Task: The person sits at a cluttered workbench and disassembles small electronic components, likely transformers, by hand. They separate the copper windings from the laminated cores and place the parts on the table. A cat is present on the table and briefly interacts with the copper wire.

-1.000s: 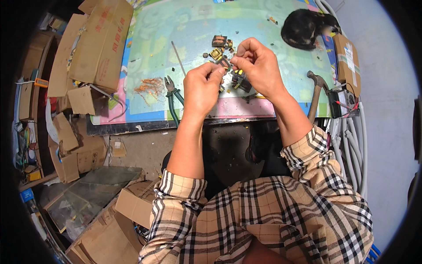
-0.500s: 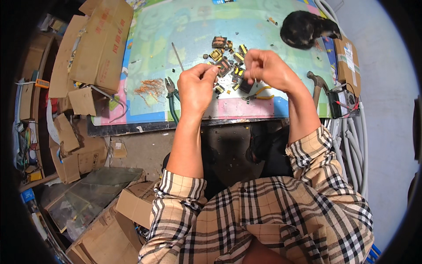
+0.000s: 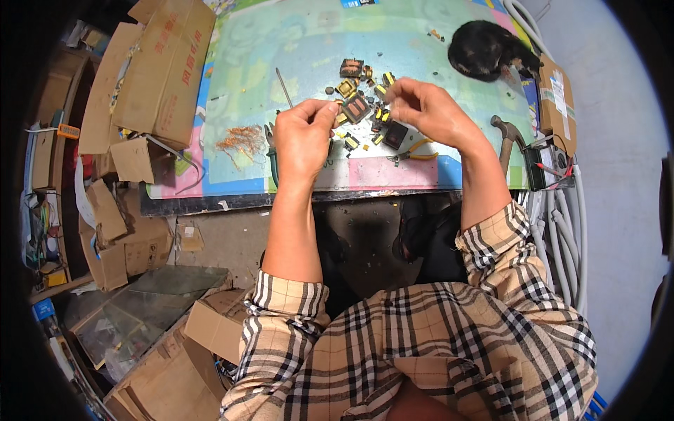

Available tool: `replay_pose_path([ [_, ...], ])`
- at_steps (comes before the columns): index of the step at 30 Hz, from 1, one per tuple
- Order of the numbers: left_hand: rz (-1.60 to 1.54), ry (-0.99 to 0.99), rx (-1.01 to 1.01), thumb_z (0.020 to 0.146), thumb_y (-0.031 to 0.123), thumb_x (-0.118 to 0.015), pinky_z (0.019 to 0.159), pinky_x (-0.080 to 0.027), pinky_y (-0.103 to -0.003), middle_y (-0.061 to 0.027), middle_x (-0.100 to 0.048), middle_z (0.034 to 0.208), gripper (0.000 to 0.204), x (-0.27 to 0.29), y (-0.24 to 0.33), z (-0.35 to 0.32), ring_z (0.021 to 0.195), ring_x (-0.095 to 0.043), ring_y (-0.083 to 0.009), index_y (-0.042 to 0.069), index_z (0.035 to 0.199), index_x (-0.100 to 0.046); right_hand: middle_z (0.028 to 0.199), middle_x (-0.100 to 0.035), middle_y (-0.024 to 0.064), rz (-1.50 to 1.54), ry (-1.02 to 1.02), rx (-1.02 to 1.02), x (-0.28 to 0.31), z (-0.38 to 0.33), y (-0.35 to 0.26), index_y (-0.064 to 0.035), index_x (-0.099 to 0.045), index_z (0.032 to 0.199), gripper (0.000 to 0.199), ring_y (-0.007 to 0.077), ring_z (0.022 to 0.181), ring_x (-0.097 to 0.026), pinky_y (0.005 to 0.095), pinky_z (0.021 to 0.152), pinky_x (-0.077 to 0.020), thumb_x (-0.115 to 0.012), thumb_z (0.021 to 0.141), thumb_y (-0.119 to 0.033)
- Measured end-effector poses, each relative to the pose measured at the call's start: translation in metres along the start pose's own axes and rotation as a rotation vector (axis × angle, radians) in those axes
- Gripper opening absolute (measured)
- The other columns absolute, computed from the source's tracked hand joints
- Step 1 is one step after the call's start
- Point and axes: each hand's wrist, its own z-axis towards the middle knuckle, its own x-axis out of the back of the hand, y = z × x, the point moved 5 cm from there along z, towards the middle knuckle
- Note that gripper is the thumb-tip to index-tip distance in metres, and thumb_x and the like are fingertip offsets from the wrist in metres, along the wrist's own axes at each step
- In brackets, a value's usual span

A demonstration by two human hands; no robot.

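Note:
My left hand (image 3: 303, 137) hovers over the near part of the green mat (image 3: 232, 77). Its thumb and forefinger pinch the left edge of a small transformer (image 3: 356, 107) with a copper coil. My right hand (image 3: 428, 112) is just right of it, fingertips pinched together; whatever they hold is too small to see. Under and between the hands lies a scatter of several small transformers and yellow-taped parts (image 3: 365, 74). A dark square part (image 3: 394, 133) sits below my right hand.
Green-handled pliers (image 3: 272, 154) and yellow-handled pliers (image 3: 414, 151) lie near the mat's front edge. A copper wire tangle (image 3: 242, 138) and a thin rod (image 3: 283, 88) lie to the left. A hammer (image 3: 507, 137), a black cat (image 3: 488, 49), cardboard boxes (image 3: 154, 70) and white hoses (image 3: 562, 231) surround the mat.
My hands were pressed together on one part over the pile. They have drawn apart, the right hand moving rightward, and the transformer now shows between them.

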Motion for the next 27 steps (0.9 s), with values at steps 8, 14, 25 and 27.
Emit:
replay_pose_path([
  [8,-0.111,-0.049,0.023,0.088,0.01,-0.063,0.051,-0.039,-0.021,-0.0019,-0.06,0.066,0.014,-0.014,0.001,-0.006,0.055,-0.049,-0.0068,-0.003,0.087,-0.068,0.069,-0.063,0.0122,-0.017,-0.005,0.018,-0.04,0.007,-0.02,-0.0033,-0.067,0.089,0.019,0.0284,0.066,-0.06,0.0371,0.064,-0.0481,-0.064,0.084,-0.022],
  [14,0.231,0.009,-0.132,0.086,0.012,-0.065,0.053,-0.041,-0.025,-0.0045,-0.062,0.064,0.015,-0.019,0.018,-0.01,0.056,-0.051,-0.0086,-0.002,0.087,-0.07,0.063,-0.061,0.013,0.062,0.184,0.055,-0.017,0.004,-0.027,-0.003,-0.066,0.08,0.021,0.0278,0.06,-0.059,0.0373,0.059,-0.0466,-0.062,0.084,-0.023],
  [25,0.213,-0.001,-0.087,0.083,0.015,-0.067,0.056,-0.044,-0.03,-0.0098,-0.062,0.062,0.016,-0.019,0.021,-0.006,0.056,-0.055,-0.0148,0.001,0.089,-0.072,0.067,-0.06,0.004,-0.011,0.157,-0.034,0.003,0.016,-0.003,0.0007,-0.064,0.082,0.02,0.0098,0.056,-0.056,0.0264,0.055,-0.0472,-0.057,0.088,-0.017],
  [27,0.206,0.017,-0.079,0.082,0.016,-0.068,0.058,-0.045,-0.032,-0.0134,-0.063,0.062,0.017,-0.014,0.015,-0.006,0.056,-0.058,-0.018,0.002,0.09,-0.072,0.066,-0.061,0.0054,-0.261,-0.142,-0.082,-0.017,0.013,-0.01,0.0006,-0.062,0.079,0.021,0.0116,0.062,-0.058,0.0286,0.061,-0.0484,-0.057,0.088,-0.018],
])
